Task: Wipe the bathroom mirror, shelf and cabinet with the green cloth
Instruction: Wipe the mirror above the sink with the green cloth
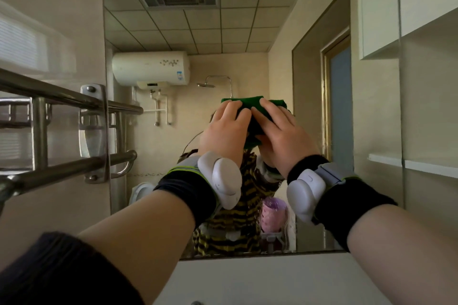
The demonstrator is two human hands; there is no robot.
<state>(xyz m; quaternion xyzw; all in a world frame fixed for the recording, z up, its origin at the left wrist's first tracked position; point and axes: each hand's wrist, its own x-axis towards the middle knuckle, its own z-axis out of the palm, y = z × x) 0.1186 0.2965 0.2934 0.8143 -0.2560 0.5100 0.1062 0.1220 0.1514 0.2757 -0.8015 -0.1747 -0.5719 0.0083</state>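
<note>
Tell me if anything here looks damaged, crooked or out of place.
Nothing stands out. The left hand and right hand press the green cloth against the mirror, whose glass shows no crack; the towel rack beside it looks intact.

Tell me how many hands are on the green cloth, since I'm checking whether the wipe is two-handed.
2. The left hand presses the left part of the green cloth against the mirror, the right hand the right part.

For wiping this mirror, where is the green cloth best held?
The cloth lies folded flat against the mirror, so only its front face is reachable. It is probably best to come from the front with palms on its middle, as the left hand and right hand press it, top edge free.
</note>
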